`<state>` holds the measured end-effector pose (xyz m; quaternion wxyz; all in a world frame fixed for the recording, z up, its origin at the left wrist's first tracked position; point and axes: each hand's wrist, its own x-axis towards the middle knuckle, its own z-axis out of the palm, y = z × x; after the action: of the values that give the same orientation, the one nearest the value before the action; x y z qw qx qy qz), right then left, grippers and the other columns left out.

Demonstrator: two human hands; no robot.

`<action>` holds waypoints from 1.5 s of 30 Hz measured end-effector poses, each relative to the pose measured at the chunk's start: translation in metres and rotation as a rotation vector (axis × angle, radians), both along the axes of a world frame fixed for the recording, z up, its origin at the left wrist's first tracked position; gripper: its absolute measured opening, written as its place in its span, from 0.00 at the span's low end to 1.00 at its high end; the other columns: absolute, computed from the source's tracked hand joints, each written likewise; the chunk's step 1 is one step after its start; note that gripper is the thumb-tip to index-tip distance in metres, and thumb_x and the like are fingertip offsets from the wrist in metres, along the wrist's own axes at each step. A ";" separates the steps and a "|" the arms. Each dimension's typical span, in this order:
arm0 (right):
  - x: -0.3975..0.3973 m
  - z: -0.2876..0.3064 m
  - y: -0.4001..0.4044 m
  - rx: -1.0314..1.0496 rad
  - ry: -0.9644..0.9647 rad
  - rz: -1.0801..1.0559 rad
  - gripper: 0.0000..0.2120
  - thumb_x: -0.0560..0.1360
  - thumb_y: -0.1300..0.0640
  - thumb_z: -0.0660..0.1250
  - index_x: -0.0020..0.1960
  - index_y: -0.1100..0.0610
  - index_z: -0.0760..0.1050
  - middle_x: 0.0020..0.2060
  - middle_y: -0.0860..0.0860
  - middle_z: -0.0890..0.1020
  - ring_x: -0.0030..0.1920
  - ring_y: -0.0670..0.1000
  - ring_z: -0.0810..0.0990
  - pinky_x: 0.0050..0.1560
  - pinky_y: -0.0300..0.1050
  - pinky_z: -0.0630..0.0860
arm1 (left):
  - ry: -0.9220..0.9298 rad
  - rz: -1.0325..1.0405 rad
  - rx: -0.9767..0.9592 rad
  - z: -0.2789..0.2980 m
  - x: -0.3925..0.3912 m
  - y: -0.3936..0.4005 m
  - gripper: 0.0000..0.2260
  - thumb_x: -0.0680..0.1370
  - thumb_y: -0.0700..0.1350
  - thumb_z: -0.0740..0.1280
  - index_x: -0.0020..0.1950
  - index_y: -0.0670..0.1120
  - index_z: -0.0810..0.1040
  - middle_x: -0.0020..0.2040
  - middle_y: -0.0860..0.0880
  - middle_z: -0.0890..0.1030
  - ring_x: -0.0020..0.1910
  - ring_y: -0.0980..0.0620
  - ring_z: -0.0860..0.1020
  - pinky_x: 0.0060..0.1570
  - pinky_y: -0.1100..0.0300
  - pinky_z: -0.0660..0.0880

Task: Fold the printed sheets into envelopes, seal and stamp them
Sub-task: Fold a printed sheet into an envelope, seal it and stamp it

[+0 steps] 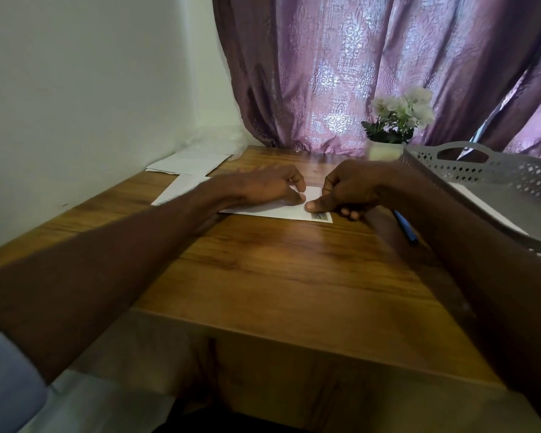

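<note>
Envelope [294, 209] flat on the desk [278, 276], long axis running left to right, stamp [320, 216] at its near right corner. Left hand [269, 185] resting on the left part, fingers loosely curled, pinning it down. Right hand [347, 192] curled, thumb pressing just beside the stamp, clearly nearer to it. Pen [406, 228] lying close by on the right, tray [497, 195] beyond, spare sheets [188, 165] far left.

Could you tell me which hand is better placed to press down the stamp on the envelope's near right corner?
Right hand: its thumb lies beside the stamp, while the left hand holds the envelope flat.
</note>
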<state>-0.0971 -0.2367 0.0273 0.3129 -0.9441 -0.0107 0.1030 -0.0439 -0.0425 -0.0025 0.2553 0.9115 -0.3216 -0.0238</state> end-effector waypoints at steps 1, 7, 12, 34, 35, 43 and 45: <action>0.001 -0.001 0.000 0.009 -0.006 -0.015 0.17 0.68 0.49 0.81 0.40 0.59 0.77 0.20 0.49 0.77 0.18 0.44 0.73 0.21 0.35 0.71 | -0.002 -0.001 0.000 0.000 -0.001 -0.001 0.08 0.81 0.53 0.69 0.59 0.55 0.76 0.50 0.61 0.71 0.54 0.54 0.70 0.60 0.52 0.65; 0.006 -0.005 0.000 0.046 -0.054 -0.086 0.15 0.73 0.53 0.79 0.40 0.59 0.75 0.20 0.51 0.76 0.18 0.46 0.72 0.21 0.36 0.71 | -0.019 -0.013 0.030 0.003 -0.008 -0.001 0.10 0.82 0.52 0.68 0.61 0.53 0.74 0.48 0.61 0.68 0.52 0.53 0.67 0.54 0.54 0.62; 0.005 -0.006 0.001 0.023 -0.065 -0.096 0.16 0.76 0.50 0.76 0.41 0.61 0.77 0.19 0.50 0.76 0.17 0.46 0.71 0.21 0.35 0.70 | -0.028 -0.019 0.046 0.005 -0.013 0.000 0.09 0.82 0.52 0.68 0.61 0.53 0.74 0.48 0.58 0.68 0.60 0.44 0.72 0.68 0.45 0.65; -0.012 0.006 -0.007 -0.004 0.057 0.154 0.16 0.71 0.55 0.80 0.41 0.57 0.72 0.31 0.54 0.76 0.30 0.49 0.72 0.30 0.39 0.72 | -0.015 0.045 0.029 0.002 -0.012 0.000 0.10 0.82 0.55 0.67 0.62 0.56 0.74 0.55 0.53 0.69 0.59 0.52 0.66 0.62 0.51 0.57; -0.013 0.006 -0.007 0.003 0.053 0.152 0.16 0.71 0.54 0.79 0.41 0.57 0.72 0.30 0.53 0.76 0.29 0.49 0.72 0.29 0.39 0.72 | -0.014 0.044 0.031 0.002 -0.012 -0.001 0.10 0.82 0.55 0.67 0.62 0.56 0.74 0.55 0.53 0.69 0.59 0.51 0.66 0.64 0.50 0.59; -0.015 0.009 -0.005 -0.032 0.058 0.171 0.17 0.71 0.54 0.80 0.46 0.56 0.72 0.32 0.52 0.76 0.27 0.46 0.74 0.27 0.37 0.73 | -0.050 0.092 0.079 0.002 -0.013 -0.001 0.08 0.82 0.57 0.67 0.59 0.60 0.74 0.58 0.53 0.68 0.70 0.44 0.68 0.75 0.36 0.51; -0.015 0.010 -0.007 0.005 0.080 0.166 0.17 0.71 0.55 0.79 0.48 0.57 0.72 0.34 0.54 0.76 0.26 0.45 0.74 0.27 0.37 0.73 | -0.045 0.088 0.084 0.002 -0.014 -0.001 0.08 0.82 0.57 0.67 0.60 0.60 0.74 0.58 0.54 0.68 0.70 0.44 0.68 0.75 0.39 0.52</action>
<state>-0.1124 -0.2441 0.0376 0.3060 -0.9343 -0.0766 0.1659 -0.0578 -0.0432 -0.0001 0.2104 0.9350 -0.2855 -0.0053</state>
